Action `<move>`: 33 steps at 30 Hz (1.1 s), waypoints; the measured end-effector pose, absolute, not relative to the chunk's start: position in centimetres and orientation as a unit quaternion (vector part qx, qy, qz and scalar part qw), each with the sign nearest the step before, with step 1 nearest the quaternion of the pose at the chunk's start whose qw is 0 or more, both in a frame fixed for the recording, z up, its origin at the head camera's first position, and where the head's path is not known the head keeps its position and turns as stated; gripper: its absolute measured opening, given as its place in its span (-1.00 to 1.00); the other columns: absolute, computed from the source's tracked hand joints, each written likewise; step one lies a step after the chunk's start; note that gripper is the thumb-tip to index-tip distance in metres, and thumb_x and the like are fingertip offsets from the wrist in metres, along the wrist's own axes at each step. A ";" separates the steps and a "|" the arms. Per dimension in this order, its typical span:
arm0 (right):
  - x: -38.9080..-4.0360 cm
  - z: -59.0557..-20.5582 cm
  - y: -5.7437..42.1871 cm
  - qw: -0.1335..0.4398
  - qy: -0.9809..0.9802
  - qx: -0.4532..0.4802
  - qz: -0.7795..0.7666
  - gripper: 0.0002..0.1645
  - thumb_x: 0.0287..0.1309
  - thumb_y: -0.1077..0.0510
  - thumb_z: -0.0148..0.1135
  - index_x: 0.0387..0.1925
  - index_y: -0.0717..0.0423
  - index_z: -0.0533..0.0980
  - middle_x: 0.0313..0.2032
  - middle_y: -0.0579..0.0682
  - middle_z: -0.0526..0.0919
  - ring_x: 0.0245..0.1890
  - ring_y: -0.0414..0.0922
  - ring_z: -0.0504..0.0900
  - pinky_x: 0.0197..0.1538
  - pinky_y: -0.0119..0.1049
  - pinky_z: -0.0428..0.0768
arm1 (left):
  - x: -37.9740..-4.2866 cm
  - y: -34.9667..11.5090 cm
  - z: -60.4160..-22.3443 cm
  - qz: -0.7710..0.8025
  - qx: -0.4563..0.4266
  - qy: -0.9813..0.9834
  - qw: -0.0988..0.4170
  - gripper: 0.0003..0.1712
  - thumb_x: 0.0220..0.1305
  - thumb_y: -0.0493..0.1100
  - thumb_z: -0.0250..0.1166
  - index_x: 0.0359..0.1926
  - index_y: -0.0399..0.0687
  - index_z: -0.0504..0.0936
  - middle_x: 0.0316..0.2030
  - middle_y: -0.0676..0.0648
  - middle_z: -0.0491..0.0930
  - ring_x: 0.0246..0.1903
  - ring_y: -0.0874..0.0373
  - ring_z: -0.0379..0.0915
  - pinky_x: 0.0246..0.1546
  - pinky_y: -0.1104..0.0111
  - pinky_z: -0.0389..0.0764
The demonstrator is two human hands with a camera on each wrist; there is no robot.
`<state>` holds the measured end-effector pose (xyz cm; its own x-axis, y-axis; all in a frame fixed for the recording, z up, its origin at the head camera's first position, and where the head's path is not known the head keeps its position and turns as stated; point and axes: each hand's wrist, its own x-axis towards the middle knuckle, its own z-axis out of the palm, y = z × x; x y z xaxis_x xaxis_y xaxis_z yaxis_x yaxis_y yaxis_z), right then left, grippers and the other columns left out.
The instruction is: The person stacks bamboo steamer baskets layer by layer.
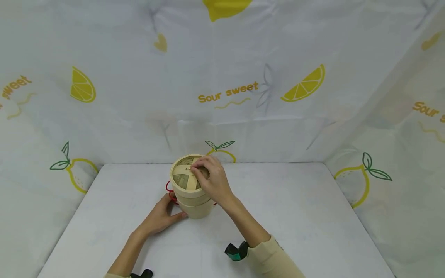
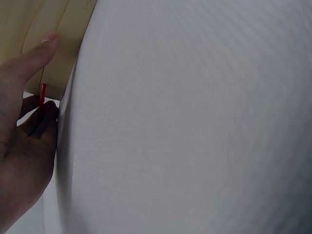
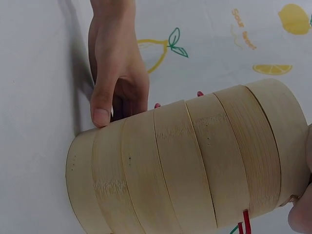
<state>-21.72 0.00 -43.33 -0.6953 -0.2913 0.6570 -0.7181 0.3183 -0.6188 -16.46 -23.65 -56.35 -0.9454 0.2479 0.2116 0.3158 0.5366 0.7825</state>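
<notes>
A stack of round bamboo steamer baskets (image 1: pixel 196 210) stands near the far edge of the table, topped by a woven lid (image 1: pixel 180 180) with crossed strips. My left hand (image 1: pixel 161 216) holds the lowest part from the left. Its thumb (image 2: pixel 41 56) presses the wall while the other fingers reach behind, partly hidden. On top, my right hand (image 1: pixel 215 181) pinches the lid at its middle, by what looks like a small loop. Red cord loops (image 3: pixel 246 222) stick out from the sides of the baskets. The lid appears seated on the stack.
The white table (image 1: pixel 295 208) runs up to a lemon-printed curtain (image 1: pixel 264 139) at the back and sides. A black and green wrist device (image 1: pixel 237 251) sits at the right wrist, and a black one (image 1: pixel 142 274) shows by the left sleeve.
</notes>
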 end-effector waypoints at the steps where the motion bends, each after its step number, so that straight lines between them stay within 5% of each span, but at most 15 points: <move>1: -21.7 -43.3 0.0 0.218 -0.782 0.323 0.487 -0.93 0.39 0.26 0.43 -0.18 0.22 0.74 -0.10 0.11 0.77 0.05 0.05 0.66 0.21 -0.12 0.65 | -16.4 -23.6 -56.3 -0.455 -0.162 -0.875 0.038 -0.20 0.23 0.02 0.66 0.39 -0.03 0.50 0.15 0.03 0.64 0.21 0.30 0.48 0.39 0.60 0.41; 18: -21.8 -43.3 -0.3 0.230 -0.776 0.317 0.494 -0.90 0.39 0.24 0.45 -0.14 0.21 0.73 -0.12 0.09 0.78 0.07 0.05 0.68 0.23 -0.11 0.67 | -16.5 -23.8 -56.7 -0.451 -0.174 -0.874 0.048 -0.16 0.24 0.02 0.65 0.43 -0.07 0.48 0.20 -0.01 0.64 0.26 0.28 0.48 0.36 0.73 0.31; 33: -22.2 -42.5 1.0 0.209 -0.755 0.330 0.526 -0.88 0.42 0.27 0.41 -0.10 0.26 0.73 -0.12 0.15 0.78 0.00 0.05 0.74 0.10 -0.24 0.76 | -16.4 -23.6 -56.4 -0.440 -0.151 -0.885 0.034 -0.12 0.23 0.07 0.65 0.45 -0.08 0.47 0.24 0.01 0.64 0.33 0.19 0.48 0.42 0.56 0.42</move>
